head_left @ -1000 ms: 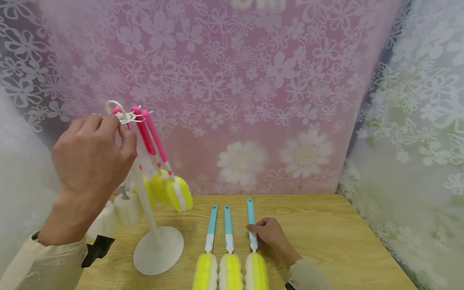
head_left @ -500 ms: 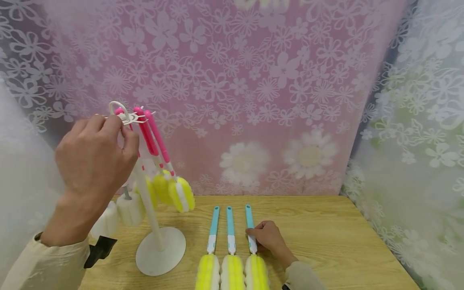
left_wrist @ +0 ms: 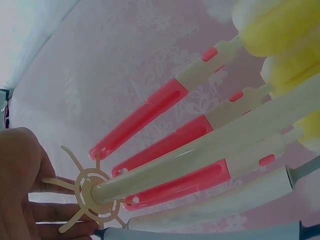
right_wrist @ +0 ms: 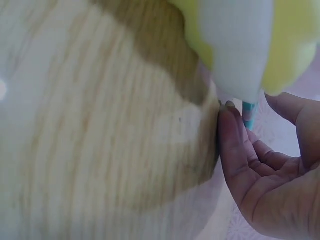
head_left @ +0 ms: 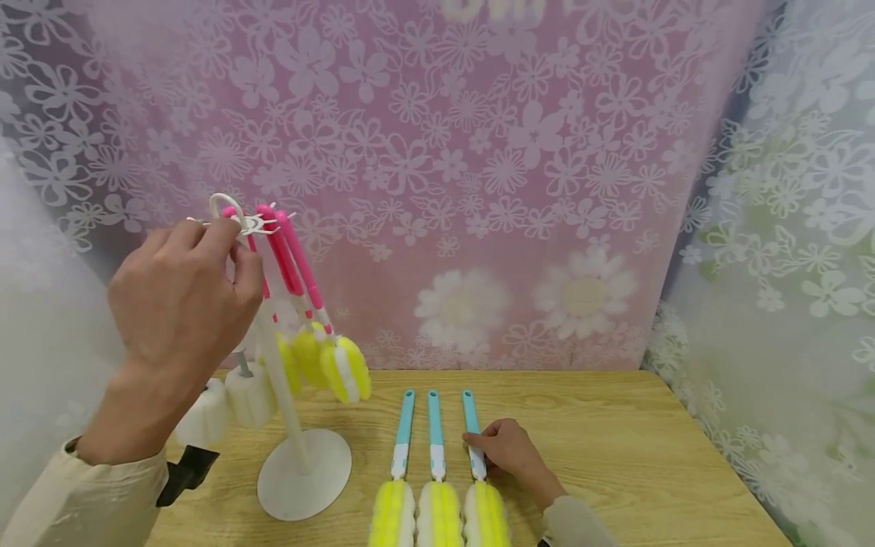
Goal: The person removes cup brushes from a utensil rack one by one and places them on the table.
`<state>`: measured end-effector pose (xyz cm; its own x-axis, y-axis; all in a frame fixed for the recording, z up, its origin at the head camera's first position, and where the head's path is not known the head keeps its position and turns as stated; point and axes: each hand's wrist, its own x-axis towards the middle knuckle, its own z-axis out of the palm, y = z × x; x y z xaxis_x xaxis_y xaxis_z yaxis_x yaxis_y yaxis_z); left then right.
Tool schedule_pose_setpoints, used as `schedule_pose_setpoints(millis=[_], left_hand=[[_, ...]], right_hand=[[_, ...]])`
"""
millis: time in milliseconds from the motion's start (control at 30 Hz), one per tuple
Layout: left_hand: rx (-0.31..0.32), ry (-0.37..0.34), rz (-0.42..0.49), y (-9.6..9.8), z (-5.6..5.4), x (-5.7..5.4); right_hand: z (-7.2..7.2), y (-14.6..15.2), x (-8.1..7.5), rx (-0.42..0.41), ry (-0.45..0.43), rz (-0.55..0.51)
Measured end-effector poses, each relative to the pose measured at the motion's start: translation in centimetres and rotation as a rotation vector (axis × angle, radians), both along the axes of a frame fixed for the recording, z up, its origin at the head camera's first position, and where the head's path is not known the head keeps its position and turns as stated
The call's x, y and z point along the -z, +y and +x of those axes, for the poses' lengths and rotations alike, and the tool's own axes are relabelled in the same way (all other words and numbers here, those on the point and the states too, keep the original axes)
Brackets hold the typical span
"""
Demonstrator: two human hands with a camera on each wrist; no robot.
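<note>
On the left, my left hand (head_left: 187, 292) pinches the hooked top (head_left: 251, 223) of a white stand; its round base (head_left: 304, 494) stands on the table. Several sponge bottle brushes hang there: pink-handled ones (head_left: 298, 258) with yellow-and-white heads, and ones with white heads (head_left: 249, 395). The left wrist view shows the hook ring (left_wrist: 95, 175) against my fingers. My right hand (head_left: 509, 448) pinches the rightmost of three blue-handled bottle brushes (head_left: 471, 414) lying on the table. To its left lie the middle brush (head_left: 435, 425) and the left brush (head_left: 404, 425). The lower heads are cut off by the frame.
The wooden table (head_left: 581, 410) reaches back to a pink flowered curtain (head_left: 465, 190). Another pale flowered sheet (head_left: 786, 304) borders the right side. The hanging brush heads swing out over the table near the stand's pole (head_left: 283, 387).
My right hand has drawn the rightmost blue-handled brush toward me, so its handle end is level with the other two. My left hand stays at the stand's top.
</note>
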<state>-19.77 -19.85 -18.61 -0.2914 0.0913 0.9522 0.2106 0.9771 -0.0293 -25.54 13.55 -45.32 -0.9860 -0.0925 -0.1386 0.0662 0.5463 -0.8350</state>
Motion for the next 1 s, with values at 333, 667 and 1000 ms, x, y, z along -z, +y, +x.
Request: schedule_pose_setpoints(millis=[333, 667, 1000], left_hand=[[-0.004, -0.085, -0.032, 0.1, 0.6, -0.2], [0.011, -0.074, -0.05, -0.3, 0.7, -0.1], [-0.004, 0.0, -0.094, -0.5, 0.4, -0.1]], right_hand=[[0.8, 0.8, -1.4, -0.019, 0.033, -0.038], [0.9, 0.9, -2.8, 0.018, 0.066, -0.11], [0.7, 0.0, -4.5, 0.014, 0.147, -0.118]])
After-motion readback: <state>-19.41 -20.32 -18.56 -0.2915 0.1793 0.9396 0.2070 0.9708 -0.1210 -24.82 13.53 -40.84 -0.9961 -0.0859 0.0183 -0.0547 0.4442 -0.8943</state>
